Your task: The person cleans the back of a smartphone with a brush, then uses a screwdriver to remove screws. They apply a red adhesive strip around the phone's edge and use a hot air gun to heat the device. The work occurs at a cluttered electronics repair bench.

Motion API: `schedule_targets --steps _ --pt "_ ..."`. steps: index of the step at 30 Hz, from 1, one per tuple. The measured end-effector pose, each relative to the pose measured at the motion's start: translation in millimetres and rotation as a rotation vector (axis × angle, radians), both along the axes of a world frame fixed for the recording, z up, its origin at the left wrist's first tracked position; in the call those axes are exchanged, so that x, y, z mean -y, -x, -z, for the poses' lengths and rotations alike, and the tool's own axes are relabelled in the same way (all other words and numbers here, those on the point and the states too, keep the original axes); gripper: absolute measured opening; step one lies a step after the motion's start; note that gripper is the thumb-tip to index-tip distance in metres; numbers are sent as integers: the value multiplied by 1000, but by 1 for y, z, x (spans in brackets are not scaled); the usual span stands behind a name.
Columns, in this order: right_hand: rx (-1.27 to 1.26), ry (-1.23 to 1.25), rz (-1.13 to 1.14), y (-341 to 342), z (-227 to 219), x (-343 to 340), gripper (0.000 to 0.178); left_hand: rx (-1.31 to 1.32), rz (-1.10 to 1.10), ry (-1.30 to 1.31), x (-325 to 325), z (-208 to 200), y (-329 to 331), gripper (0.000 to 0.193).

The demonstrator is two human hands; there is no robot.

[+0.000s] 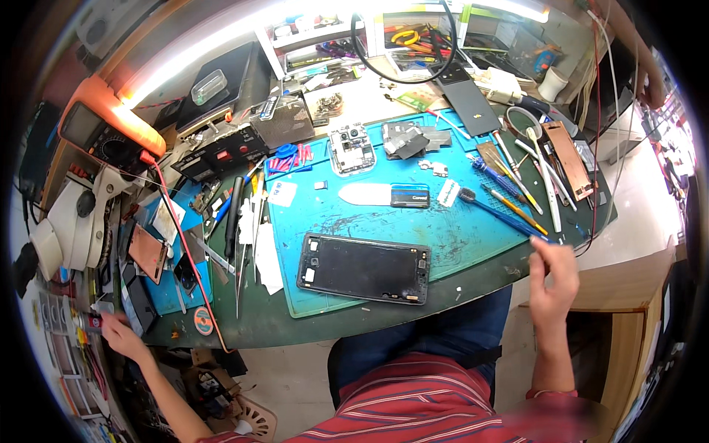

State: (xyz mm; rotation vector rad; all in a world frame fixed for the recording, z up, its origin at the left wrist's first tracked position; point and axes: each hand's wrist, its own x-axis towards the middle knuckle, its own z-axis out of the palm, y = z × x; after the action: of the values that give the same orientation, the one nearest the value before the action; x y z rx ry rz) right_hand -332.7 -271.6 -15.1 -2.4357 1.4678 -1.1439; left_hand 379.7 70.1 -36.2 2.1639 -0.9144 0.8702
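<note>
Right hand (555, 277) curls beside a blue brush (499, 215), 3 o'clock from the phone frame (364, 269); left hand (124, 339) near 8:30; I can't tell either grip.

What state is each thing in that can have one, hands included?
strip light: lit
multimeter: tilted, red lead plugged in
phone frame: opened, lying flat
blue mat: spread out, marked
blue brush: bristle end on mat
right hand: fingers bent, grip unclear
left hand: fingers forward, grip unclear
</note>
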Motion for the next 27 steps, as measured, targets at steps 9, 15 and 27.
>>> schedule_targets --steps 9,15,27 --pt "-225 19 -29 -16 -2 40 24 141 1011 -513 135 -34 268 35" --pt "-192 -17 -27 -8 3 47 23 -361 1075 -553 235 -57 290 88" --pt "26 -45 8 2 26 49 30 -273 1179 -749 261 -54 289 87"
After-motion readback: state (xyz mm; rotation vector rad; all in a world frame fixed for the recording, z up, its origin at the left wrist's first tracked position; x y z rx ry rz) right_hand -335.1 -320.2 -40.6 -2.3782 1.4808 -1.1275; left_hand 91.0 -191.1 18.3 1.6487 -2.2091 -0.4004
